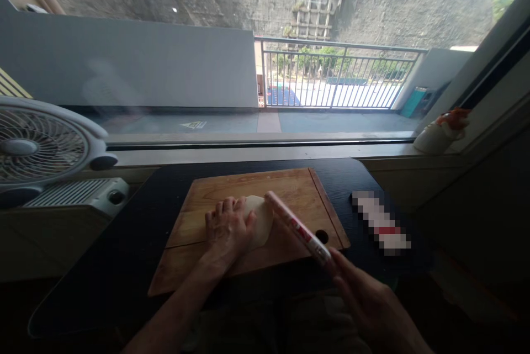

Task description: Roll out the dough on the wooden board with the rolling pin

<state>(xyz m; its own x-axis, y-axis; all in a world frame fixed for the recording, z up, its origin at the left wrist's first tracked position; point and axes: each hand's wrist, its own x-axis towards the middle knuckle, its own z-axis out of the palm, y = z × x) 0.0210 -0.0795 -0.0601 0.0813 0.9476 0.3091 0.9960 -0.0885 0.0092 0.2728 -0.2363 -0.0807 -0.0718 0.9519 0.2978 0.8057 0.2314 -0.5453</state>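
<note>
A flat, pale round of dough (pixel 260 226) lies on the wooden cutting board (pixel 281 180). My left hand (pixel 227 227) rests over its left side with bent fingers and the thumb on top, holding it; the hand hides that part of the round. In my right hand (pixel 360 282), closed at the near right of the board, is a rolling pin (pixel 298 227) with a clear wrapper and a red label. It slants up to the left, its far end beside the dough's right edge. I cannot tell whether the two touch.
The board sits on a dark table (pixel 124 243). A pixelated item (pixel 381 224) lies at the table's right. At the left stands a fan (pixel 37 141) by a white appliance (pixel 83 194). A white pot (pixel 436 136) is on the sill below the large window.
</note>
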